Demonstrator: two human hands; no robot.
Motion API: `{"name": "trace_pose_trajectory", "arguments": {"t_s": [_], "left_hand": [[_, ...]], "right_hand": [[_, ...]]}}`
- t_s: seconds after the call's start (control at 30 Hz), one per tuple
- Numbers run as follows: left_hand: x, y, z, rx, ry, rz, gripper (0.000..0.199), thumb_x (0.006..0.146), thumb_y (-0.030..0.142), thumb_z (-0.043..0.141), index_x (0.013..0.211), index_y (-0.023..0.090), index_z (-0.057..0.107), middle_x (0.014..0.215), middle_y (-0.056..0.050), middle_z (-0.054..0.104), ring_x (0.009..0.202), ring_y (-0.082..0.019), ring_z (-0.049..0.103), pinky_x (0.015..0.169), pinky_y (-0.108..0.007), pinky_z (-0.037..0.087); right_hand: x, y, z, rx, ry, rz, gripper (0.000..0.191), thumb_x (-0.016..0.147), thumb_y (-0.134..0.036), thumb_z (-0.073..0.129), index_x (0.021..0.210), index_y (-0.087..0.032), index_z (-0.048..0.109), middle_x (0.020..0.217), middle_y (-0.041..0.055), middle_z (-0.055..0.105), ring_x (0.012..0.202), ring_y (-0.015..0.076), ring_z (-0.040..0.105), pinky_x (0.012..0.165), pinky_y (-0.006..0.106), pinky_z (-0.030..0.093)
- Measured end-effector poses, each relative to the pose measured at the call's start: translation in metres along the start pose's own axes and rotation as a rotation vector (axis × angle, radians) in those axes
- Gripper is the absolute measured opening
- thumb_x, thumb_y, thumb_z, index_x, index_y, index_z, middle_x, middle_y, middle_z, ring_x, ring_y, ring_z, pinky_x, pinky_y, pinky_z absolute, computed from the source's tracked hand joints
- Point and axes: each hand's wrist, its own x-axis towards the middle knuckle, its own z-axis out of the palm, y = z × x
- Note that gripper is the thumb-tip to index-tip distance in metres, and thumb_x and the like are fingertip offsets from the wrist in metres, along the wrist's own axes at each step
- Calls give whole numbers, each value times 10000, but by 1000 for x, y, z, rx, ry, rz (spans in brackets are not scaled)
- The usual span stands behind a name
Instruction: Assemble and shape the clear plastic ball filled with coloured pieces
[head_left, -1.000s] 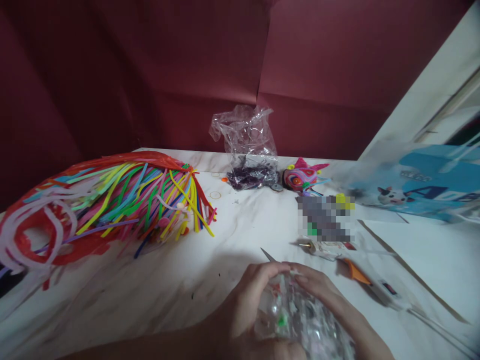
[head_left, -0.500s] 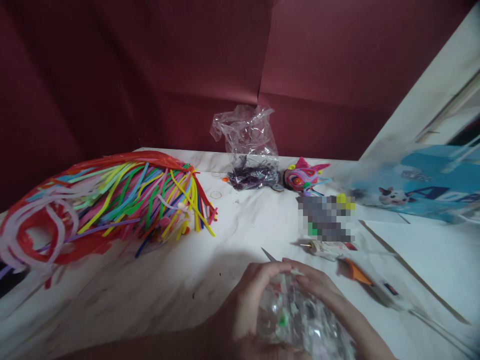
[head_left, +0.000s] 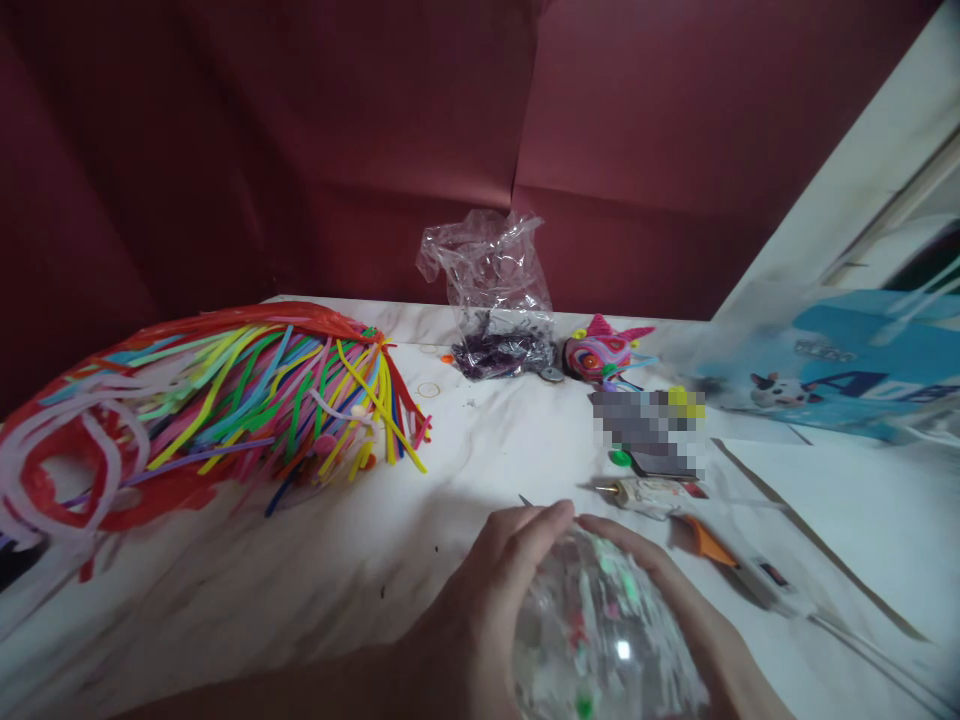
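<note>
At the bottom of the head view, my left hand [head_left: 491, 590] and my right hand [head_left: 694, 615] are wrapped round a clear plastic container [head_left: 604, 630]. It looks rounded and glossy, with small red and green pieces showing through. My fingers nearly meet over its far side; the near end runs out of the frame. A pointed metal tip [head_left: 525, 500] sticks out just beyond my left fingers, the rest of it hidden. Right of my right hand lies a glue gun [head_left: 750, 575] with an orange trigger and a cord, its nozzle [head_left: 611, 489] facing left.
Many coloured pipe cleaners [head_left: 277, 400] spill from a red wrapper on the left. Farther back stand a clear bag [head_left: 499, 300] with dark contents and a pink pipe-cleaner figure [head_left: 600, 350]. A green button [head_left: 620, 458] lies beside a blurred-out patch. A blue printed bag [head_left: 862, 350] stands right.
The clear container has turned between my hands and now shows a smoother, rounder side. My left fingers have shifted over its far edge, covering more of the metal tip.
</note>
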Motion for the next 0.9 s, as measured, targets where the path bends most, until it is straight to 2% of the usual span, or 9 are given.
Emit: {"name": "trace_pose_trajectory", "arguments": {"t_s": [0.1, 0.23, 0.37, 0.43, 0.5, 0.6, 0.73, 0.83, 0.9], "left_hand": [[6, -21, 6, -2, 3, -7, 1326, 380, 557, 957, 1573, 294, 442, 1551, -129, 496, 1402, -443, 460, 1188, -524, 403], [6, -32, 13, 43, 46, -23, 1227, 370, 551, 954, 1500, 306, 543, 1634, -107, 427, 1495, -476, 335, 1249, -562, 295], [6, -5, 6, 32, 42, -133, 1264, 321, 435, 976, 1492, 300, 521, 1527, -136, 529, 1376, -469, 485, 1166, -578, 410], [8, 14, 0, 26, -72, -236, 1264, 332, 365, 977, 1492, 271, 485, 1464, -158, 570, 1320, -445, 534, 1141, -602, 416], [12, 28, -5, -123, -84, -325, 1119, 481, 364, 932, 1479, 232, 442, 1451, -177, 569, 1299, -402, 561, 1103, -569, 444], [20, 36, -6, -428, -150, -373, 885, 562, 326, 897, 1335, 183, 491, 1345, -164, 626, 1221, -330, 611, 1016, -447, 482], [27, 35, -2, -561, -91, -480, 699, 560, 536, 894, 1087, 148, 646, 1023, -99, 684, 921, -220, 631, 833, -341, 476], [27, 34, -1, -623, -46, -590, 761, 505, 649, 889, 1047, 155, 682, 928, -69, 656, 804, -176, 597, 792, -342, 473], [26, 34, -1, -649, -31, -627, 822, 492, 691, 884, 1099, 183, 666, 973, -72, 668, 812, -179, 604, 801, -363, 490]], "right_hand": [[5, -2, -3, -7, -8, -54, 641, 1183, -703, 471, 1594, -214, 419, 1429, 117, 449, 1319, 299, 473, 1108, 282, 431], [5, -2, -5, -22, -39, -65, 620, 1169, -701, 511, 1609, -282, 389, 1475, 83, 403, 1337, 319, 447, 1174, 332, 372], [1, 2, -6, 52, -66, -8, 654, 1176, -727, 492, 1629, -275, 355, 1487, 96, 390, 1340, 345, 436, 1091, 339, 495], [-1, 4, -8, 116, -88, 55, 664, 1174, -742, 529, 1646, -316, 338, 1506, 70, 378, 1336, 328, 446, 1033, 298, 543], [-3, 6, -9, 147, -89, 116, 677, 1170, -739, 560, 1668, -362, 300, 1542, 38, 331, 1369, 297, 408, 1091, 282, 493], [-6, 8, -10, 154, -60, 167, 770, 1125, -794, 580, 1688, -385, 250, 1594, 4, 216, 1467, 283, 188, 1131, 280, 448], [-6, 5, -8, 157, -32, 154, 816, 1067, -840, 647, 1665, -426, 280, 1600, -51, 188, 1486, 253, 118, 1120, 241, 454], [-6, 2, -7, 154, -41, 173, 828, 1057, -816, 695, 1657, -377, 330, 1579, -37, 247, 1459, 214, 249, 1203, 192, 280], [-6, 1, -5, 177, -37, 182, 777, 1075, -757, 730, 1642, -367, 369, 1550, -22, 308, 1425, 212, 326, 1181, 180, 324]]}}
